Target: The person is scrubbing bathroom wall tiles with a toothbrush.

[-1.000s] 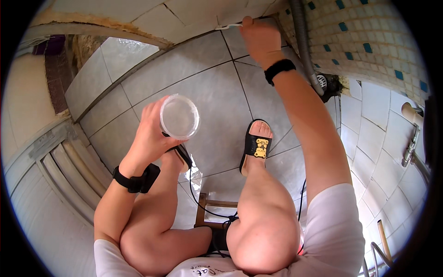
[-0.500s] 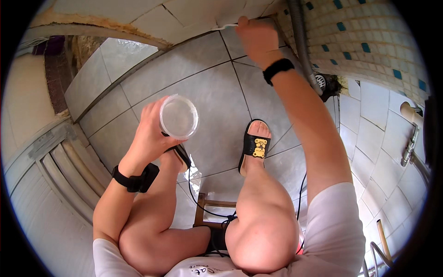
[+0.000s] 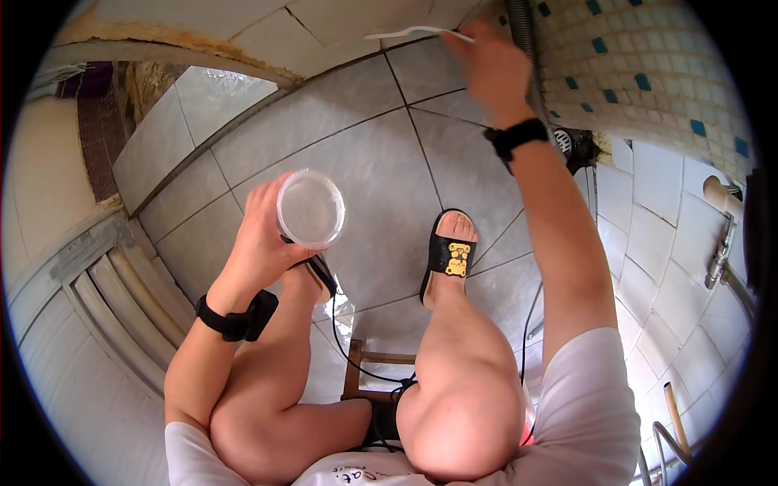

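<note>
My left hand (image 3: 263, 231) is wrapped round a clear plastic cup (image 3: 311, 209), held above the floor in front of my left knee. I look down into its round mouth; whether liquid is in it I cannot tell. Far out at the upper right, my right hand (image 3: 496, 73) grips one end of a slim white toothbrush (image 3: 417, 31) with a light blue patch. The brush's other end points left, along the foot of the tiled wall (image 3: 324, 32). Motion blurs the right hand a little, and its bristles cannot be made out.
Grey floor tiles (image 3: 348, 146) spread under my sandalled feet (image 3: 452, 251). A corrugated grey hose (image 3: 523, 32) runs down the mosaic wall (image 3: 640, 81) at right. A metal tap (image 3: 720, 251) juts from the right wall. A slatted door (image 3: 121, 300) stands left; a black cord (image 3: 348, 348) hangs between my legs.
My right hand has moved to the right with the toothbrush, away from the wall's foot, and more of the brush shows. The left hand and cup have barely shifted.
</note>
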Demonstrator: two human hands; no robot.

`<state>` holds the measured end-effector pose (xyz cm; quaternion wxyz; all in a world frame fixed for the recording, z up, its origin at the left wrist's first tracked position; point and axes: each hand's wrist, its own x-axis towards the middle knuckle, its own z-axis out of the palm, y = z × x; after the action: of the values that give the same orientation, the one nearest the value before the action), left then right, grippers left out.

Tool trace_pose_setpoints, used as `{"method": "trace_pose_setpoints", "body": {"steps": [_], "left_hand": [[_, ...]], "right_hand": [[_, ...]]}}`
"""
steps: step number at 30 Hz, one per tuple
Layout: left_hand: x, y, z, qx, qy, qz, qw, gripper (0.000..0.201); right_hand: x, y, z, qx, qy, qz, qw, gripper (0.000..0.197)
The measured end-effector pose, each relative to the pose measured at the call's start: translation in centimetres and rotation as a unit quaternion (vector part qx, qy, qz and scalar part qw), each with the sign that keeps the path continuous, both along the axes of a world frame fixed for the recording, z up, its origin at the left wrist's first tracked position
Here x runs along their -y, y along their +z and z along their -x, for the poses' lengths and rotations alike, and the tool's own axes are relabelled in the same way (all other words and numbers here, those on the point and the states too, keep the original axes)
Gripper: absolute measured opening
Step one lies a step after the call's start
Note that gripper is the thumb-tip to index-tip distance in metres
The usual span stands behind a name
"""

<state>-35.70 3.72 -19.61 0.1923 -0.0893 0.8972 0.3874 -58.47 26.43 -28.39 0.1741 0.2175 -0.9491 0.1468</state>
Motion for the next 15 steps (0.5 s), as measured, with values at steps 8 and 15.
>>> {"method": "trace_pose_setpoints", "body": {"steps": [8,15], "left_hand": [[0.2,0.4,0.0,-0.015,0.012,-0.007,1.0,0.079],[0.6,0.3,-0.9,0.021,0.019,-0.001,1.0,0.081]], "right_hand": [[-1.3,-0.1,0.5,0.106,-0.061,0.018,0.992,0.033],[-2.4,-0.3,2.1,0.057,-0.031,0.051,0.997,0.035]]}}
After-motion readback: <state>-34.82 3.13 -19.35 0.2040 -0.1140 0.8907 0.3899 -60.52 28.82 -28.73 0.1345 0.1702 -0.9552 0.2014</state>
